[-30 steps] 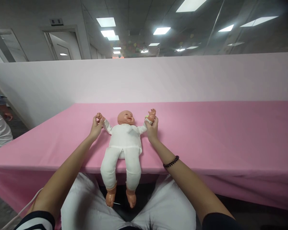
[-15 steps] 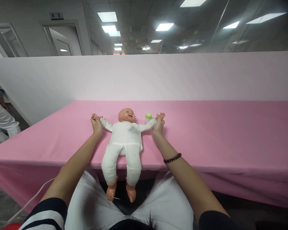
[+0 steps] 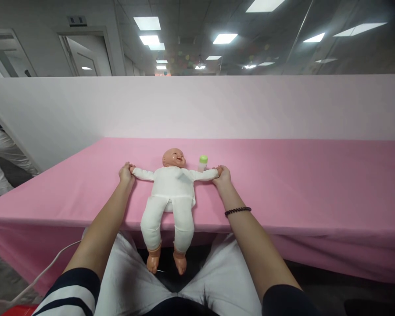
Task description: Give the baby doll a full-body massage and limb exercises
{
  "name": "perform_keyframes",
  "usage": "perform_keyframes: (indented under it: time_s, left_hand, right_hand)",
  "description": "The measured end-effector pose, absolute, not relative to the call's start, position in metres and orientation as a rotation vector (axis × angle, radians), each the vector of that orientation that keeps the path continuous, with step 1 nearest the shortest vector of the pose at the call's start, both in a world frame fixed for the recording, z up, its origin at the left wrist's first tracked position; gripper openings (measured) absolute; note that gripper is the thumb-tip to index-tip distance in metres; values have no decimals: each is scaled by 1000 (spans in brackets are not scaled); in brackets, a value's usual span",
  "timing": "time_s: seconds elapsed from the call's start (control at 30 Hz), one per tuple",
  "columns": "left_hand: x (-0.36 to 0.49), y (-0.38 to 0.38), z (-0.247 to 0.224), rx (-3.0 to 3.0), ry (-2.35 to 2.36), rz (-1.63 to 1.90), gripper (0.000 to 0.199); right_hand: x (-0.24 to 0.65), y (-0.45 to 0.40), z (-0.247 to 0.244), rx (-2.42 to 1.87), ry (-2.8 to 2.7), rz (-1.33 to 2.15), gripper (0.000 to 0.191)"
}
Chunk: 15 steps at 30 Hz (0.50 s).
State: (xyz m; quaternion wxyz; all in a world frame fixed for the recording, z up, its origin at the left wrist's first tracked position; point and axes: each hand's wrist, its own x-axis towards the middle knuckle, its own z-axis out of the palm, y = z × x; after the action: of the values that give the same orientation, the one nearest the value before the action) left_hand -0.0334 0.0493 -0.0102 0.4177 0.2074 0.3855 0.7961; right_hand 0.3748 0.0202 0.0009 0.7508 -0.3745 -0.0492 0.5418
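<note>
A baby doll [image 3: 173, 186] in white clothes lies on its back on the pink-covered table [image 3: 299, 184], its legs hanging over the front edge. Both its arms are stretched straight out sideways. My left hand [image 3: 126, 172] is closed around the doll's hand on the left side. On the other side, my right hand [image 3: 223, 175] grips the doll's other hand, with the small fingers partly hidden in mine. Just behind the doll's right-side arm stands a small bottle [image 3: 202, 163] with a green cap, its lower part covered by the sleeve.
Beyond the table rises a white partition [image 3: 217, 105] with glass above it. A person in white trousers [image 3: 6, 149] is at the far left, past the table. A pale cable [image 3: 52, 262] runs by my left arm. My own legs are under the doll's feet.
My hands have moved outward and slightly lower, drawing the doll's arms from a raised slant to straight out sideways. More of the bottle shows. The person at left has shifted.
</note>
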Motion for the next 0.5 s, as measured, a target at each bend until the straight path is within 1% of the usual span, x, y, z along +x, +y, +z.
perform_keyframes:
  time_s: [0.17,0.2,0.33,0.5]
  left_hand:
    - [-31,44,-2,499,873,1909,8]
    - [-30,42,-1,504,858,1897,8]
    - [-30,39,2,531,820,1891,20]
    - [-30,40,1,536,821,1918,14]
  right_hand:
    - [378,16,1,-827,-105,1241,18]
    - [379,15,1,-826,-105,1245,18]
    - [383,11,3,-801,-104,1243,15]
    - [384,13,2,-750,-133,1252,15]
